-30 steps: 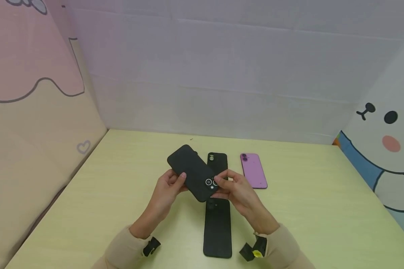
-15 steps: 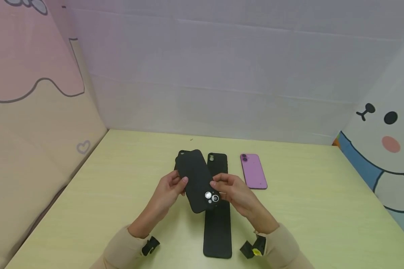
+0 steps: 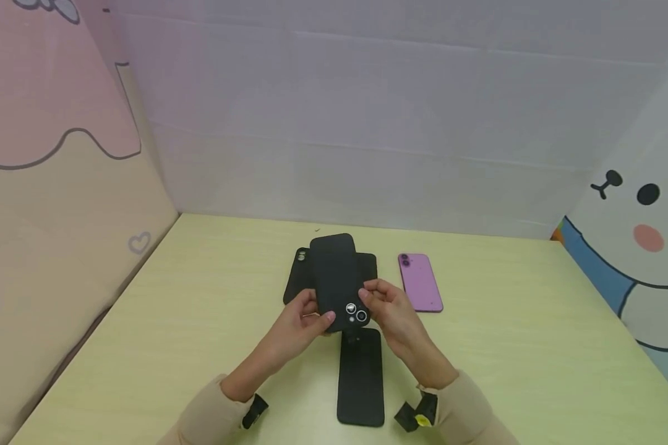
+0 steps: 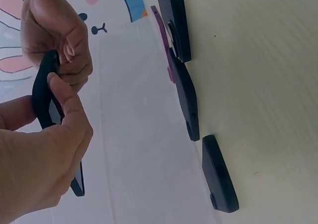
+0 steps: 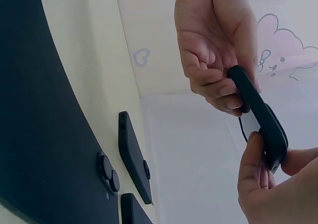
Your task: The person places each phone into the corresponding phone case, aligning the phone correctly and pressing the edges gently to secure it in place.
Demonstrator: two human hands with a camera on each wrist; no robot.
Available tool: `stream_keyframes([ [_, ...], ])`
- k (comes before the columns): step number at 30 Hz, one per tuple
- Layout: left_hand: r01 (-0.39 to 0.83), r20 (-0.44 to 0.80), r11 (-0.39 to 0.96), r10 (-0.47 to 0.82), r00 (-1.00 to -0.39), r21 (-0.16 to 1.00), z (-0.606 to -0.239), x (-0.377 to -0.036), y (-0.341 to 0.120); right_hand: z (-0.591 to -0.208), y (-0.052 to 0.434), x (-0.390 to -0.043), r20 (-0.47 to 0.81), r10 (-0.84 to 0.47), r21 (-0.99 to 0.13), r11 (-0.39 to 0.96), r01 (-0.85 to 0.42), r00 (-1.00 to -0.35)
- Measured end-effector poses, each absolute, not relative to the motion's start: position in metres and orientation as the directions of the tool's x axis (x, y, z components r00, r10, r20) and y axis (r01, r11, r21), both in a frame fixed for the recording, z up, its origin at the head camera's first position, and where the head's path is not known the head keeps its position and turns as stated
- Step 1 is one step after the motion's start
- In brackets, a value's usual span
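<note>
Left hand (image 3: 292,327) pinches held black phone (image 3: 335,272) by lower left edge, right hand (image 3: 395,316) by right edge; phone's raised above table (image 3: 228,272), wide margins sideways, pink phone (image 3: 421,283) apart at right.

A pale yellow table (image 3: 228,272) with faint streaks of grain fills the lower half of the head view and narrows toward its far edge. Behind it, across the top and middle, hangs a plain whitish back wall (image 3: 378,123) with long, nearly level creases, tinted lilac toward the upper left and greyer at right. The left wall (image 3: 50,247) is cream below a pink shape (image 3: 44,80) with a dark wavy outline, and a small outlined heart (image 3: 139,243) sits near the table's edge. At the right edge, a white cartoon face (image 3: 612,241) shows a black eye (image 3: 648,194) and a pink cheek (image 3: 648,238), with a blue patch (image 3: 592,266) at its lower left. The light is soft and dim.
</note>
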State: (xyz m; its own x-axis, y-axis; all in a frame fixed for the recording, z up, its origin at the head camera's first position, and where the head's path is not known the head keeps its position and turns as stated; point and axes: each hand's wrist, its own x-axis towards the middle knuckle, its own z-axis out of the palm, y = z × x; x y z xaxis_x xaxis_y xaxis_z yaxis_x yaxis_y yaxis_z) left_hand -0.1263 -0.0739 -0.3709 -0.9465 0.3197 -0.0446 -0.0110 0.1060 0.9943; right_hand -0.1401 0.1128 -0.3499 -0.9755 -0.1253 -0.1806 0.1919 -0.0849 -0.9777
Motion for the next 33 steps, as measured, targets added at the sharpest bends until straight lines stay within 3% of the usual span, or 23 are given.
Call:
stream_keyframes([
  [8, 0.039, -0.017, 0.169, 0.318, -0.948, 0.985, -0.368, -0.125, -0.075, -0.350, 0.115, -0.142, -0.171, -0.168, -0.969, -0.151, 0.197, -0.971],
  [16, 0.084, -0.057, 0.289, 0.448, -0.892, 0.954, -0.364, -0.125, -0.084, -0.348, 0.131, -0.155, -0.135, -0.104, -0.954, -0.254, 0.158, -0.985],
  [23, 0.161, -0.043, 0.322, 0.545, -0.838, 0.933, -0.358, -0.126, -0.094, -0.346, 0.147, -0.160, -0.062, -0.137, -0.984, -0.159, 0.084, -0.989],
  [33, 0.148, -0.058, 0.352, 0.512, -0.857, 0.924, -0.357, -0.133, -0.103, -0.349, 0.149, -0.158, -0.045, -0.110, -0.993, -0.106, 0.057, -0.993],
])
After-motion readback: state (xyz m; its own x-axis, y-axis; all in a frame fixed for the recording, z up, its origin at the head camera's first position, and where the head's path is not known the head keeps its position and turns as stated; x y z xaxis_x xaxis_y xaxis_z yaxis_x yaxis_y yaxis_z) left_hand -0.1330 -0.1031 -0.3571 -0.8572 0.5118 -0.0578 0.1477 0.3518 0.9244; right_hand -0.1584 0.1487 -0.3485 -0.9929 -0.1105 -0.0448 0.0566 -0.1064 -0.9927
